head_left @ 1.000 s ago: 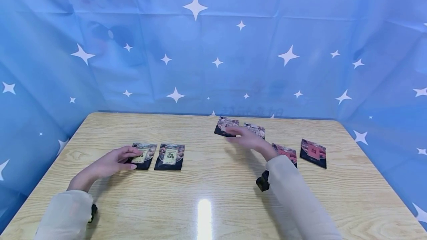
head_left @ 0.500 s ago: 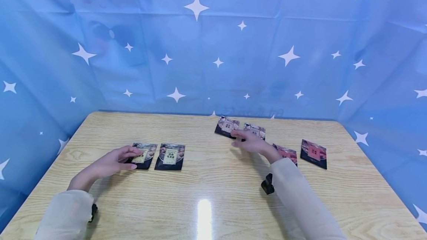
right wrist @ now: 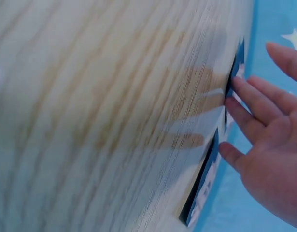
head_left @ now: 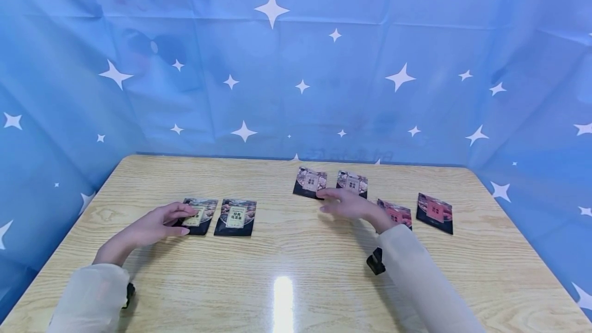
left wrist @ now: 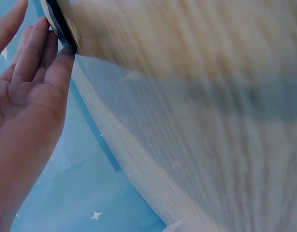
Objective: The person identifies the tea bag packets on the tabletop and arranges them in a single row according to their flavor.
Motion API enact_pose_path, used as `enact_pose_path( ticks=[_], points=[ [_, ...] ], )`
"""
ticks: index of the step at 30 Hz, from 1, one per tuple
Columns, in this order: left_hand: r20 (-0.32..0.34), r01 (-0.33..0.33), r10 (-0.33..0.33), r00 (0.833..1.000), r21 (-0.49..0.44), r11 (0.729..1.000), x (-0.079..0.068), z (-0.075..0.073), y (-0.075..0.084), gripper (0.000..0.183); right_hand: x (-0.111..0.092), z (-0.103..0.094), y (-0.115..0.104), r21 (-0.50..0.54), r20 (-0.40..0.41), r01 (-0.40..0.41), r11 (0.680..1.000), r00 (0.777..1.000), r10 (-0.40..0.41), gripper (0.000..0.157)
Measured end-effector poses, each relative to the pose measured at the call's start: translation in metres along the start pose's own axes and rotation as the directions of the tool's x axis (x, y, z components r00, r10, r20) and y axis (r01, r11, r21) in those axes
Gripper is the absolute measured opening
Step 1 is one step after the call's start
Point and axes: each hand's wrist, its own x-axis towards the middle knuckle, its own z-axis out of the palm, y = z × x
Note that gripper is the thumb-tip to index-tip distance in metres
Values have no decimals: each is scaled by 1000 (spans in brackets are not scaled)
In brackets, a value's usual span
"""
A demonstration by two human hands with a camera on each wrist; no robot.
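My left hand [head_left: 154,225] rests its fingers on a dark tea sachet [head_left: 205,215] with a pale yellow label, partly covering it. Right beside that lies a matching tea sachet [head_left: 235,218], label up. At the back of the table, fingertips of my right hand [head_left: 347,204] touch the near right corner of a pink-labelled tea sachet [head_left: 307,181]. A second pink-labelled sachet [head_left: 352,181] lies to its right, its lower edge behind the hand. In the right wrist view the fingers [right wrist: 254,104] are nearly straight, close to the sachets.
Two sachets with red labels, one partly behind the right forearm [head_left: 398,212] and one turned askew [head_left: 435,212], lie on the right. The wooden table [head_left: 277,256] ends at a blue star-patterned cloth [head_left: 300,55] behind and at both sides.
The left one of the pink-labelled sachets has shifted towards me and slightly left. My right hand has drawn back and a little rightward. The left hand has stayed still.
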Motion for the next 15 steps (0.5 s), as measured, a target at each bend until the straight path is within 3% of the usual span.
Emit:
enact_pose_path(
  ticks=[15],
  points=[
    [6, 4, -4, 1000, 3, 1000, 0, 0, 0, 44, -17, 7, -8, -37, 136, 75, 997, 988, -69, 53]
  ],
)
